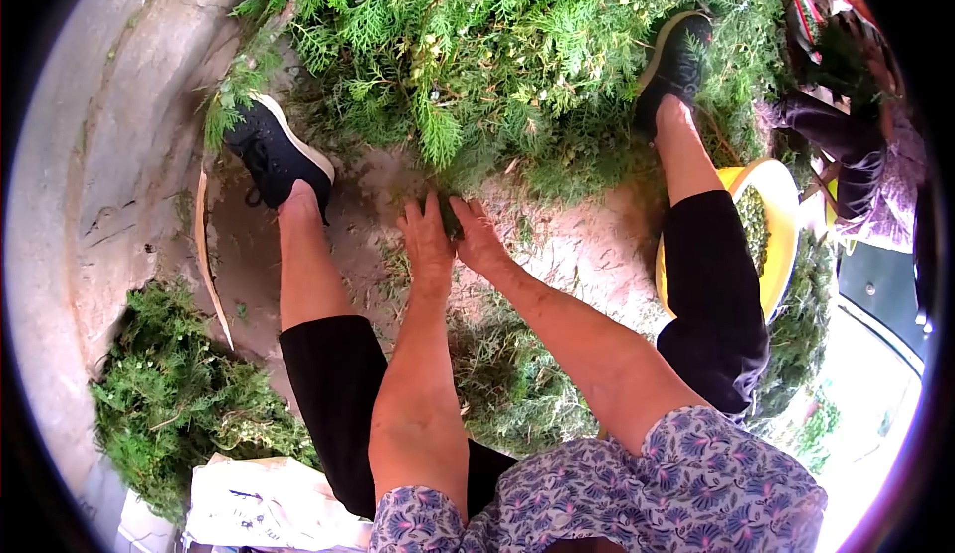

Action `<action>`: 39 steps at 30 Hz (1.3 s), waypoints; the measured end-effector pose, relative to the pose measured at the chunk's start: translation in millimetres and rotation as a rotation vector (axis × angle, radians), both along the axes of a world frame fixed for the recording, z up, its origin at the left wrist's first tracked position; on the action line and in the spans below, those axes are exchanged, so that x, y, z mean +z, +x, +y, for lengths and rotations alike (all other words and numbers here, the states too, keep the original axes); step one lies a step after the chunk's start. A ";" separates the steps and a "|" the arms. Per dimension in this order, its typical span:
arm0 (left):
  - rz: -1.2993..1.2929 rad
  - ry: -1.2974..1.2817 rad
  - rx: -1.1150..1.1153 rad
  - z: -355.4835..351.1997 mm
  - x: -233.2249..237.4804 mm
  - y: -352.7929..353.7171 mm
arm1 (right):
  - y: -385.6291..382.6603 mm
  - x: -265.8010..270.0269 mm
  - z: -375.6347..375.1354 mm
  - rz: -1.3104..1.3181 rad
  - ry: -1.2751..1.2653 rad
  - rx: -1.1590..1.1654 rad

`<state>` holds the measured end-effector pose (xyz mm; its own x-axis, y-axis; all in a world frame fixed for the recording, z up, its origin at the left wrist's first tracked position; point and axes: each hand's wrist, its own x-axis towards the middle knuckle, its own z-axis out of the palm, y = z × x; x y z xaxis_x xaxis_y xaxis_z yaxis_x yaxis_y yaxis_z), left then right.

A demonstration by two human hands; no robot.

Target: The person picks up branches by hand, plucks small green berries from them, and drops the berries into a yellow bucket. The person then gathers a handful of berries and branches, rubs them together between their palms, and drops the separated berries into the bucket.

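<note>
My left hand (428,240) and my right hand (479,238) are side by side, low over the floor between my feet. A small dark green cypress sprig (453,222) shows between them, with the fingers of both hands bent round it; the fingertips are partly hidden. Just beyond my fingers lies the front edge of a large heap of cypress branches (458,56), flat and feathery, with small pale cones among the leaves. Loose green bits (525,230) are scattered on the floor to the right of my right hand.
A yellow basin (781,245) holding small green pieces stands beside my right leg. More cuttings lie in a pile (189,394) at the lower left and under my arms. A white sack (264,503) is near the bottom. Another person (875,170) sits at the right. A concrete wall (109,155) borders the left.
</note>
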<state>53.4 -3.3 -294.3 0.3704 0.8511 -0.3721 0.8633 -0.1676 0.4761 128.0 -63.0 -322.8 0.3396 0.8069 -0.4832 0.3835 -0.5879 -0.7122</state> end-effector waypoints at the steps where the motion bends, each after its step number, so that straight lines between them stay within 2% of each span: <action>1: 0.002 0.000 0.000 -1.8 -3.4 -1.3 | -0.8 -2.3 -1.4 0.046 0.041 -0.026; 3: -0.103 0.089 0.052 -6.5 -12.2 -4.9 | -0.7 8.9 2.1 0.096 0.079 -0.052; 5: -0.125 0.116 0.070 -10.1 -20.3 -6.5 | 1.5 19.3 5.5 0.160 -0.027 -0.110; 7: -0.146 0.141 0.089 -12.8 -26.8 -8.7 | -1.0 14.5 6.2 0.179 -0.006 -0.125; 10: -0.249 0.082 0.193 -14.2 -35.9 -11.7 | 0.3 12.2 8.9 0.239 0.048 -0.153; 12: -0.516 -0.043 0.303 -11.8 -32.8 -13.0 | -1.4 24.5 11.5 0.289 0.083 -0.158; 13: -0.515 -0.036 0.306 -12.1 -30.3 -10.5 | -0.5 32.3 11.4 0.185 0.089 -0.149; 15: -0.804 -0.418 0.623 -11.4 -3.8 2.5 | 4.0 51.4 8.3 0.001 0.169 -0.095; 16: -0.810 -0.406 0.626 -10.9 12.1 6.1 | 5.1 60.1 7.0 0.002 0.179 -0.087; 18: -0.965 -0.644 0.750 -13.9 45.1 11.4 | 6.5 79.4 1.6 -0.161 0.286 -0.108; 20: -1.064 -0.677 0.769 -21.1 59.3 12.7 | 11.5 100.3 -3.9 -0.212 0.355 -0.088; 22: -1.353 -0.900 0.965 -30.7 65.4 12.5 | 15.9 127.4 -8.8 -0.211 0.341 -0.064; 23: -1.387 -0.864 1.057 -30.3 99.7 19.6 | 17.0 147.3 -9.7 -0.202 0.308 -0.025; 24: -1.396 -0.854 1.052 -34.9 106.8 19.8 | 15.2 154.2 -16.3 -0.203 0.319 -0.020; 26: -1.602 -0.955 1.033 -41.0 111.2 18.9 | 8.7 166.7 -31.4 -0.345 0.392 0.114; 28: -1.594 -0.976 0.959 -46.7 107.8 14.2 | 3.3 224.8 -40.4 -0.264 0.349 0.113; 30: -1.618 -1.131 0.994 -53.0 153.9 11.4 | -3.3 257.5 -58.1 -0.209 0.345 0.199; 31: -1.645 -1.203 0.879 -57.2 181.2 8.3 | -2.5 271.4 -68.2 -0.192 0.316 0.264; 32: -1.649 -1.195 0.860 -62.0 188.6 5.6 | -3.0 283.3 -78.8 -0.197 0.332 0.260; 34: -1.702 -1.098 0.962 -73.1 200.0 1.8 | -3.5 303.1 -99.4 -0.087 0.412 0.358; 35: -1.691 -1.135 0.990 -78.4 216.0 -2.4 | -4.6 309.9 -107.1 -0.131 0.515 0.362; 38: -1.741 -1.130 1.072 -98.5 253.0 -3.4 | -5.9 339.1 -131.9 -0.175 0.578 0.460; 39: -1.814 -1.164 0.976 -108.5 261.0 -8.2 | -7.9 346.9 -139.1 -0.152 0.618 0.444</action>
